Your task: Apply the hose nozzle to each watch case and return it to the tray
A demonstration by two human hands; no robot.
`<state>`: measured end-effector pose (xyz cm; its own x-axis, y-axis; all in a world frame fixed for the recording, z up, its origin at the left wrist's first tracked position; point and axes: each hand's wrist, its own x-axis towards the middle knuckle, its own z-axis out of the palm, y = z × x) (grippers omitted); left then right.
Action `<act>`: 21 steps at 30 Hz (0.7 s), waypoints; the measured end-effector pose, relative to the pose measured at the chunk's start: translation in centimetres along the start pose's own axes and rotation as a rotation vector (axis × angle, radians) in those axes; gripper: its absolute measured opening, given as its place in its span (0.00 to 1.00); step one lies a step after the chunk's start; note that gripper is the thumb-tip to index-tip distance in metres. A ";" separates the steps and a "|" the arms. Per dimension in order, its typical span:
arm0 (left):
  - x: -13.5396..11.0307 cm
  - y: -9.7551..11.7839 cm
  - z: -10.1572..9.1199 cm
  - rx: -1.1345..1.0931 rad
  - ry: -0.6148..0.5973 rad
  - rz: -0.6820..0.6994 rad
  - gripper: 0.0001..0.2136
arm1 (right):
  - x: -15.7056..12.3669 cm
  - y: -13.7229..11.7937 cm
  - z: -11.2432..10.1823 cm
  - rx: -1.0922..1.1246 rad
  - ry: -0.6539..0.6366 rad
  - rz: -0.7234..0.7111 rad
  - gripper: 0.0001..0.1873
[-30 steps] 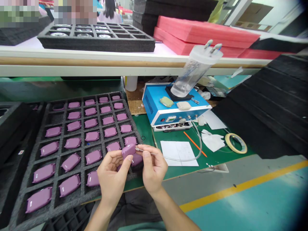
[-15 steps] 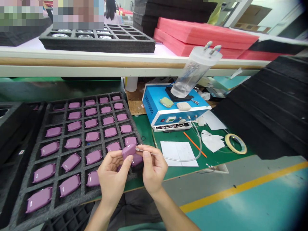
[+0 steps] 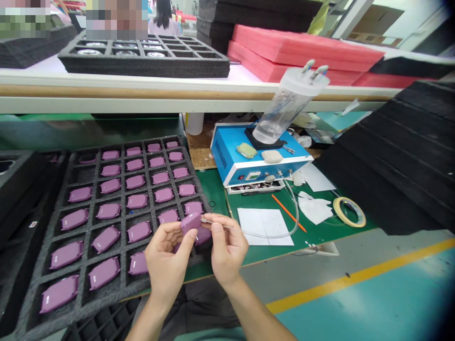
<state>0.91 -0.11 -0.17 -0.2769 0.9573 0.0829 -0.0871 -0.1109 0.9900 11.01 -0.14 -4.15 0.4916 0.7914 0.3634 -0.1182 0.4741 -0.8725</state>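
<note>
My left hand (image 3: 165, 255) holds a purple plastic casing (image 3: 191, 223) between thumb and fingers, just above a grey foam tray (image 3: 39, 246). My right hand (image 3: 227, 248) pinches a thin metal nozzle (image 3: 208, 220) on a clear tube (image 3: 263, 235), with its tip at the casing's edge. The tube runs right across a sheet of paper (image 3: 259, 227) to a blue bench machine (image 3: 227, 158). Rows of similar purple casings (image 3: 138, 232) fill the tray's cells, and one lies partly hidden under my hands.
A clear reservoir (image 3: 287, 106) stands on the machine, beside an orange pen (image 3: 288, 220), white cloth (image 3: 314, 208) and a tape roll (image 3: 349, 211). Black foam sheets (image 3: 387, 161) rise at right. Beyond a white shelf rail (image 3: 142, 92) are a tray of metal discs (image 3: 142, 61) and red foam (image 3: 305, 54).
My hands, the casing and the nozzle keep the same grip and contact. The whole view shifts only slightly.
</note>
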 end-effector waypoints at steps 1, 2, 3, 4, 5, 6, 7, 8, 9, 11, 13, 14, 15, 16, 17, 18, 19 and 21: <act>0.0 0.0 0.0 -0.001 0.001 0.001 0.11 | 0.0 0.0 0.0 -0.003 0.001 0.000 0.06; 0.0 0.0 0.0 -0.002 0.001 0.001 0.11 | 0.0 0.0 0.0 -0.002 0.001 -0.001 0.06; 0.1 0.0 0.0 -0.002 0.001 0.001 0.11 | 0.0 0.0 0.0 0.001 0.001 -0.003 0.06; 0.1 -0.1 -0.1 -0.002 0.001 -0.001 0.11 | 0.0 0.0 0.0 0.007 0.002 -0.004 0.06; 0.1 -0.1 -0.1 -0.001 -0.001 -0.002 0.11 | 0.0 0.0 0.1 0.013 0.002 -0.003 0.06; 0.0 -0.1 -0.1 -0.001 -0.002 -0.003 0.11 | 0.1 -0.1 0.1 0.017 0.002 -0.003 0.06; 0.0 -0.1 -0.1 0.000 -0.005 -0.004 0.11 | 0.1 -0.1 0.1 0.017 0.003 -0.002 0.06; 0.0 -0.1 -0.1 0.000 -0.008 -0.005 0.11 | 0.1 -0.1 0.1 0.015 0.002 -0.002 0.06; 0.0 -0.1 -0.2 0.001 -0.008 -0.006 0.11 | 0.1 -0.1 0.1 0.010 0.002 -0.003 0.06; 0.0 -0.2 -0.2 0.005 -0.006 -0.005 0.11 | 0.0 -0.1 0.0 -0.002 0.000 -0.004 0.06; 0.0 -0.2 -0.2 0.007 -0.004 -0.006 0.12 | 0.0 0.0 0.0 -0.012 0.002 -0.001 0.06; 0.0 -0.2 -0.2 0.007 -0.004 -0.008 0.12 | 0.0 0.0 0.0 -0.014 0.003 0.001 0.06; 0.0 -0.2 -0.2 0.006 -0.004 -0.010 0.12 | 0.0 0.0 0.0 -0.015 0.004 0.003 0.06; 0.0 -0.2 -0.2 0.006 -0.002 -0.015 0.12 | 0.0 0.0 0.0 -0.013 0.004 0.005 0.06; 0.0 -0.3 -0.2 0.008 -0.001 -0.020 0.13 | 0.0 0.0 0.0 -0.009 0.003 0.005 0.06; 0.0 -0.3 -0.2 0.009 -0.001 -0.023 0.13 | -0.1 0.0 0.0 -0.002 0.000 0.003 0.06; 0.0 -0.3 -0.2 0.011 -0.002 -0.025 0.13 | -0.1 0.0 0.0 0.005 -0.002 0.001 0.06; 0.0 -0.3 -0.1 0.017 -0.007 -0.027 0.13 | -0.1 0.1 0.0 0.010 -0.003 -0.002 0.06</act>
<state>0.83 -0.12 -0.48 -0.2676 0.9619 0.0566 -0.0786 -0.0804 0.9937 10.97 -0.16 -4.23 0.4895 0.7915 0.3659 -0.1259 0.4793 -0.8686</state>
